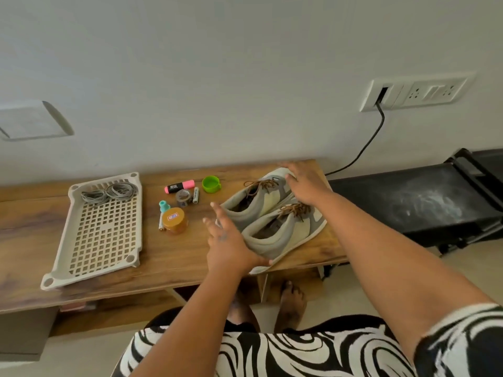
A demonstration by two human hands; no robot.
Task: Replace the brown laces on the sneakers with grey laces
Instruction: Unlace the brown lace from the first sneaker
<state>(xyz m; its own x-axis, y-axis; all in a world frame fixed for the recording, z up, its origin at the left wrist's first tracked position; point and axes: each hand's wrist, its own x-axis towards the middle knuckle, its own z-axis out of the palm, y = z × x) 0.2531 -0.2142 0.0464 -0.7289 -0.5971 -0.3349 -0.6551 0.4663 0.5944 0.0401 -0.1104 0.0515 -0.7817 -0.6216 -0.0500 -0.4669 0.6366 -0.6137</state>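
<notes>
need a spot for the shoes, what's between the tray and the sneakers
In the head view, small clutter fills it: a pink highlighter, green cap, tape roll, battery and orange-lidded jar.

Two sneakers [275,213] with brown laces [294,208] lie side by side on a wooden table [168,254]. The left hand [231,246] touches the near heel; the right hand [306,183] rests flat on the toes. Grey laces [109,193] lie coiled in a tray [103,235].

Left hand [231,246] fingers spread, thumb extended; right hand [306,183] flat, arm outstretched.
</notes>
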